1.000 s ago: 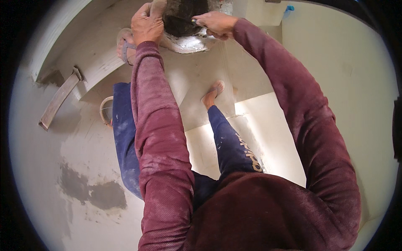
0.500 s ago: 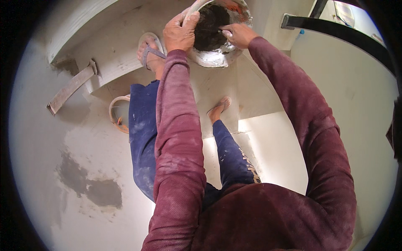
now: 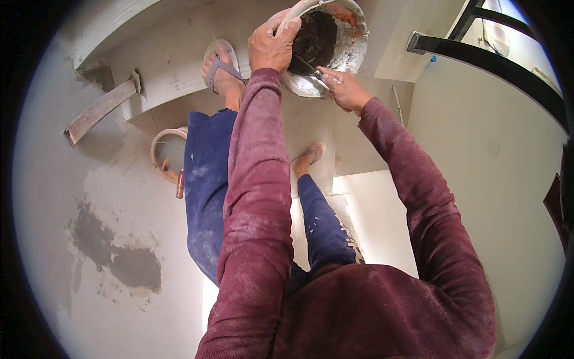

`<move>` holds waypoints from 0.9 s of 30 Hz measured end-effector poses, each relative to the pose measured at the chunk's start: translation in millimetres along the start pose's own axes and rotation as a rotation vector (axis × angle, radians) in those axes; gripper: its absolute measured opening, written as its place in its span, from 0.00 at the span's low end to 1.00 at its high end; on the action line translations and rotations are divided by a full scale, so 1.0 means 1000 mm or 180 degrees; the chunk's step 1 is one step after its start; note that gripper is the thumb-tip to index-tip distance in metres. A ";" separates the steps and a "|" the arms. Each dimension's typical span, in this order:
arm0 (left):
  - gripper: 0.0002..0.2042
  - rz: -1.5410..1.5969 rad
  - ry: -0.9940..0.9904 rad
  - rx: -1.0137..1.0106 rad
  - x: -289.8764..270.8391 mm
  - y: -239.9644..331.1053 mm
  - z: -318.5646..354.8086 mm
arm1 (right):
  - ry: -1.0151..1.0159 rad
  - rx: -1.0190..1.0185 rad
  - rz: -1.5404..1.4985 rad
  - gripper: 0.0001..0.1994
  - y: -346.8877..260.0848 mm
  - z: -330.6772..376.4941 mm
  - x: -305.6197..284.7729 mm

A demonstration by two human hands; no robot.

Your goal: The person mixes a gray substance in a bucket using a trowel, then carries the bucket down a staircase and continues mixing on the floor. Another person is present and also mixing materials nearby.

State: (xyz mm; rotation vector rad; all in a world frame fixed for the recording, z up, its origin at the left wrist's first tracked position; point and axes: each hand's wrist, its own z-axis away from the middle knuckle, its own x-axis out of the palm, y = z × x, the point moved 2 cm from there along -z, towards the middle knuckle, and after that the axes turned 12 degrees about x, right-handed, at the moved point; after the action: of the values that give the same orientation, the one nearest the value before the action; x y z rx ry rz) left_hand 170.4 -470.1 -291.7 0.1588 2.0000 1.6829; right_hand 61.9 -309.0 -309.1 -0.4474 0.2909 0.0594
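At the top of the view, my left hand [image 3: 274,43] is closed around the left rim of a round, mortar-smeared bucket [image 3: 354,48]. The bucket tilts so that its inside faces me. Dark grey wet mortar [image 3: 323,37] lies in it, with pale crust and orange marks along the wall. My right hand [image 3: 345,90], at the bucket's near right edge, grips the handle of a small trowel [image 3: 307,64]. Its thin dark blade points left into the bucket, and the tip is hard to make out against the mortar.
Pale stair steps [image 3: 173,81] surround my sandalled feet. A black railing [image 3: 496,57] curves along the upper right. Left of my leg stands another round container [image 3: 156,149] with a brown-handled tool [image 3: 180,183] beside it. A bracket-like bar [image 3: 98,116] juts out at left.
My right hand has drawn back from the mortar toward the bucket's near rim, bringing the trowel's blade into sight. My left hand keeps its hold as the view shifts slightly.
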 end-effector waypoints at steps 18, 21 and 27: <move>0.20 -0.0270 -0.0305 -0.0005 0.006 0.006 -0.009 | 0.1445 -0.0731 0.1509 0.18 -0.011 -0.052 -0.012; 0.20 -0.0298 -0.0325 -0.0076 0.005 0.000 -0.008 | 0.0808 -0.1137 0.0864 0.19 -0.005 -0.053 -0.004; 0.15 -0.0244 -0.0340 -0.0037 -0.004 0.018 -0.012 | -0.0656 0.0357 -0.0633 0.19 -0.029 0.013 -0.018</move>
State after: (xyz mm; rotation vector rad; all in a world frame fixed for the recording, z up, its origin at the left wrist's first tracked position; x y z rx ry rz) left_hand 164.1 -478.6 -272.0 0.1623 1.8938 1.6039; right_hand 52.0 -329.2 -280.9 -0.3534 0.0459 -0.1043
